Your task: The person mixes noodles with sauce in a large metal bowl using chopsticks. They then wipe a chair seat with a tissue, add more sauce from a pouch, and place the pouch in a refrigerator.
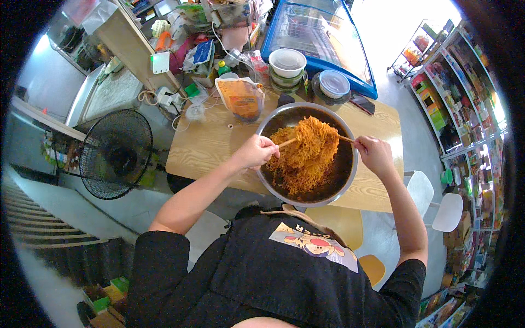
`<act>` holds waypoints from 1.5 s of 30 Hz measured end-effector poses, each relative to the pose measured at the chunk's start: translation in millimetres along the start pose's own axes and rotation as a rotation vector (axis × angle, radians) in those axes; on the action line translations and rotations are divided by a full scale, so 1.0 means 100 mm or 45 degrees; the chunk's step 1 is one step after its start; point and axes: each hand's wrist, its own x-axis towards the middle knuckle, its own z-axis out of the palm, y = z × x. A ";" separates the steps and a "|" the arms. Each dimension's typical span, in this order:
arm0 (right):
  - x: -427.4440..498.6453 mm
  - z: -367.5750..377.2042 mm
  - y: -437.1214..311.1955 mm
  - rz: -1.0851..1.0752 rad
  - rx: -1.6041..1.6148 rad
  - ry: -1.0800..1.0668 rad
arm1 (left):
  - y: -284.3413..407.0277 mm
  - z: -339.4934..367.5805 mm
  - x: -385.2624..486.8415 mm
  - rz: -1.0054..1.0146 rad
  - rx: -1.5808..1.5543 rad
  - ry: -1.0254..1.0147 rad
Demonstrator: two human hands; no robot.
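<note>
A wide steel mixing bowl stands at the front edge of the wooden table, partly filled with orange-brown noodles. My left hand grips a wooden chopstick at the bowl's left side, its far end buried in the noodles. On the opposite side, my right hand pinches another wooden chopstick that also runs into the mass. Between the two sticks a thick clump of noodles is heaped above the rest. Whether each hand has more than one stick, I cannot tell.
Behind the bowl are a spouted pouch of orange sauce, stacked lidded tubs, a blue-lidded container and a phone. A black fan stands left of the table. White chairs and stocked shelves are at right.
</note>
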 end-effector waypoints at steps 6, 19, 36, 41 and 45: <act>0.31 0.09 0.01 -0.099 -0.337 -0.044 | 0.05 -0.18 0.08 0.134 1.115 0.205; -0.41 1.50 0.27 0.113 -0.309 -0.208 | -1.13 0.26 0.61 -0.107 1.303 0.026; -0.42 0.72 -0.09 0.033 0.054 0.471 | -0.52 0.18 -0.01 0.299 0.739 0.111; -0.25 0.22 -0.19 -0.039 -0.033 0.574 | -0.06 0.18 -0.20 0.381 0.726 0.179; -0.13 -0.04 -0.24 -0.084 -0.153 0.626 | 0.16 0.14 -0.26 0.510 0.784 0.280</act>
